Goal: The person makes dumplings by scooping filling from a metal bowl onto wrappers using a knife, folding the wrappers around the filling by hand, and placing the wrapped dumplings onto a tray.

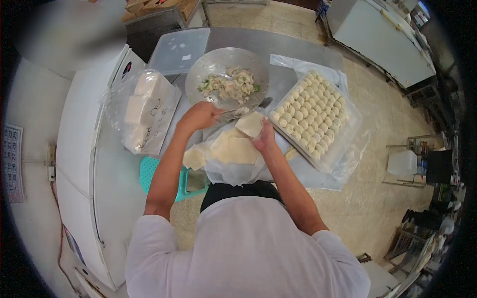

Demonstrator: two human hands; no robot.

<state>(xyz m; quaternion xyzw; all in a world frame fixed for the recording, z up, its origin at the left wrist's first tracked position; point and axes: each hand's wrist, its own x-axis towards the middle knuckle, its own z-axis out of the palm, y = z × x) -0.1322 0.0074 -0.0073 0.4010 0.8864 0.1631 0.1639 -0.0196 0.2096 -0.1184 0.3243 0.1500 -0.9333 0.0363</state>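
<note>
My left hand (201,115) is closed around a thin utensil (229,112) whose exact kind is too small to make out. Its far end, near a bit of filling, is at the near rim of a metal bowl (192,84). Inside the bowl lies a chunky pale filling (231,85) with green pieces. My right hand (266,138) grips a square dough wrapper (250,124), held just below the bowl. Under and beside it, more flat dough sheets (233,149) rest on crumpled plastic at the table's near edge.
On the right, a tray (307,155) carries rows of small folded dumplings (310,111). A plastic bag (149,111) of pale blocks sits at left, beside a clear lid (179,49). A teal stool (191,185) stands under the table edge; a white refrigerator (92,164) is further left.
</note>
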